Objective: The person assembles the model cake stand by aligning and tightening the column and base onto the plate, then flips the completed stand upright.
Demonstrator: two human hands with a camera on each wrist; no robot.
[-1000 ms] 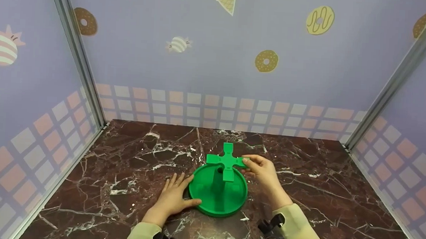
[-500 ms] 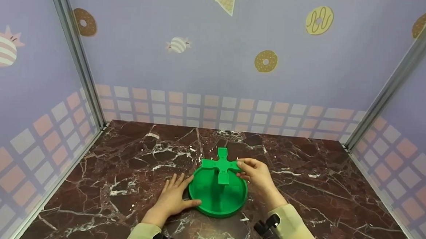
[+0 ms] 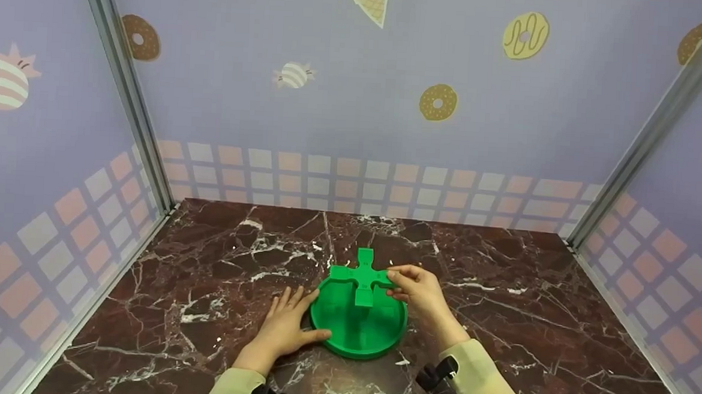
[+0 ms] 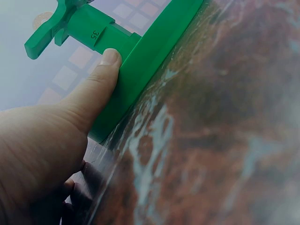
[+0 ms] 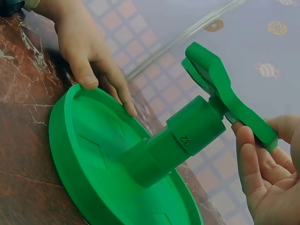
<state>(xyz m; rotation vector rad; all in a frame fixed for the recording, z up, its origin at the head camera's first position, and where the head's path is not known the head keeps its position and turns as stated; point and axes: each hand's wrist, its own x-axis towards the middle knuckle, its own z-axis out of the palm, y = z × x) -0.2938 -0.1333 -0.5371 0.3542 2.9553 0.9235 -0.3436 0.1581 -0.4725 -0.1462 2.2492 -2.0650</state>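
Left hand (image 3: pixel 286 327): left of the dish (image 3: pixel 338 328), fingers extended, thumb on its rim.
Dish: green, round, on the marbled table (image 3: pixel 198 357).
Post (image 5: pixel 180 138): upright in the dish.
Right hand (image 3: pixel 421 292): right of the dish, pinching one arm of the cross (image 3: pixel 364 276).
Cross: green, four-armed, above the dish at the post's top.
Wall (image 3: pixel 355 122): lilac, behind the dish.

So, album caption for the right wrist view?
Right hand pinches a green cross at the top of a column; left hand touches the tray.
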